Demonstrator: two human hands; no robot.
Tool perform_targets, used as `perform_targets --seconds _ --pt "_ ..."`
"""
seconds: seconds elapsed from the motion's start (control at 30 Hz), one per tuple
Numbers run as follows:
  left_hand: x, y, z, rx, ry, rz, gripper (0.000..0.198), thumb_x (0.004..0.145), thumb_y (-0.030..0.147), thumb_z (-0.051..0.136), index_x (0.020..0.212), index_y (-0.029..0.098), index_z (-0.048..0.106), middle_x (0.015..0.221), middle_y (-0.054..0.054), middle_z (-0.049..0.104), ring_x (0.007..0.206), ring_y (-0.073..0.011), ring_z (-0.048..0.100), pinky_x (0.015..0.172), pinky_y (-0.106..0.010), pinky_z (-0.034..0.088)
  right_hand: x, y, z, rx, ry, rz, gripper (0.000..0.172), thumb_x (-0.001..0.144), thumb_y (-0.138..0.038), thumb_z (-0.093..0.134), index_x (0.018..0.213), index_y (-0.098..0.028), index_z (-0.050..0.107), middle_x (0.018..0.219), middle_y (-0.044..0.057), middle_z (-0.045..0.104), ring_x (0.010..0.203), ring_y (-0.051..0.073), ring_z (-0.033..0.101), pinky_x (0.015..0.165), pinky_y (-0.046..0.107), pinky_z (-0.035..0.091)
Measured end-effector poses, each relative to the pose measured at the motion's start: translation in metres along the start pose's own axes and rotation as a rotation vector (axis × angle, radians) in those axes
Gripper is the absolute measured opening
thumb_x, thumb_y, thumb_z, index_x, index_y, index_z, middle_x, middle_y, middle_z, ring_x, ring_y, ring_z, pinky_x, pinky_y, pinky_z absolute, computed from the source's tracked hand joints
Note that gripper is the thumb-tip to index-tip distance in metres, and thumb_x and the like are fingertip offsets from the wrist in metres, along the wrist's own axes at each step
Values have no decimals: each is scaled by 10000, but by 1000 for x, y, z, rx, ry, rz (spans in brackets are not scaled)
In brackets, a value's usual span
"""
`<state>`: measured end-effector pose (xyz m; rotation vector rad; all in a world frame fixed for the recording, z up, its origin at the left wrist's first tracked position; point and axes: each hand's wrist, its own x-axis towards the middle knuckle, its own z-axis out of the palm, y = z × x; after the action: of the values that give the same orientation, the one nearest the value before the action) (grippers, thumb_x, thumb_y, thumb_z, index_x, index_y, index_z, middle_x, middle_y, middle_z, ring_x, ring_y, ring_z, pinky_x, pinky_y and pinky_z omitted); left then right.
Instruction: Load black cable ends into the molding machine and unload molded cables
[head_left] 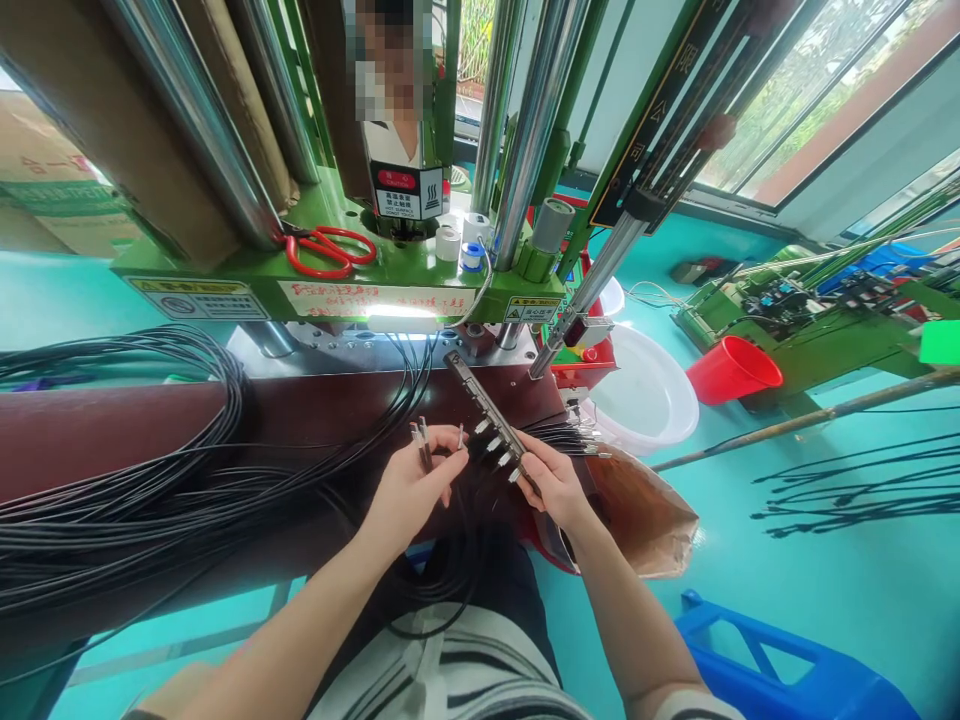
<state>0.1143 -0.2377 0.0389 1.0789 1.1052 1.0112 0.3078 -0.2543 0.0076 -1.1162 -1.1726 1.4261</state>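
Note:
My left hand [416,480] is closed around a few black cables, whose small metal connector ends [422,436] poke up between thumb and fingers. In my right hand [553,478] is the lower end of a long, narrow metal mold bar [484,405], tilted up toward the left. Several silvery connectors [496,445] stick out along the bar's left side, facing my left hand. A gap separates my left fingertips from the bar. Both hands are over the brown table edge, above my lap. Black cables [300,470] run leftward behind my left hand, and some hang below it.
A green press [322,285] with steel columns stands ahead, with red scissors [330,250] and small tape rolls [472,256] on it. Coiled black cables cover the left table. Finished-looking cable ends [574,438], a cardboard box [652,510], white basin [645,385] and blue stool [787,665] are at right.

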Motion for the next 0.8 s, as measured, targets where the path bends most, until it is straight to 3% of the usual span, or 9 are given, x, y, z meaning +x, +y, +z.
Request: perform_targets --seconds 0.07,0.2,0.27,0.4,0.57,0.67,0.8 --pt "-14 6 -5 83 -1 39 177 712 321 609 670 157 555 890 -63 639 440 -44 427 483 -230 379 0 0 0 -7 19 6 485 827 -384 515 1244 -137 494 478 -70 408 337 25 294 293 162 195" --pt "-43 25 -28 -27 -196 -61 202 716 360 605 644 172 595 582 -38 593 423 -74 410 405 -213 315 1 0 1 3 34 32 488 821 -383 521 1244 -141 496 489 -65 421 340 21 300 296 157 192" --pt "-45 34 -39 -131 -144 -123 237 683 406 629 646 175 591 481 -10 530 357 -57 339 339 -193 230 1 0 0 -6 22 30 467 821 -378 522 1227 -149 512 532 -49 459 343 17 312 299 159 190" --pt "-13 38 -42 -226 133 -151 292 729 473 563 793 189 584 394 64 382 310 -37 235 307 -163 135 0 3 -2 -24 -17 -1 435 837 -364 508 1222 -163 520 554 -42 476 342 18 319 299 163 190" --pt "30 17 -16 -46 51 -94 267 721 411 580 757 146 581 354 83 345 326 -40 261 345 -167 198 -1 5 -4 -21 -25 1 444 835 -375 514 1227 -165 520 534 -45 464 337 21 314 294 161 183" --pt "35 6 -6 138 33 -9 222 695 361 610 681 141 584 353 73 381 351 -50 325 393 -177 265 -1 5 -4 -2 -7 11 440 830 -385 523 1217 -175 529 576 -29 492 344 16 311 293 157 182" --pt "36 1 -6 175 44 16 208 680 355 617 668 150 588 389 72 399 357 -58 350 405 -190 287 0 3 -4 10 -25 25 426 831 -384 524 1210 -189 540 572 -34 477 340 10 302 295 152 185"
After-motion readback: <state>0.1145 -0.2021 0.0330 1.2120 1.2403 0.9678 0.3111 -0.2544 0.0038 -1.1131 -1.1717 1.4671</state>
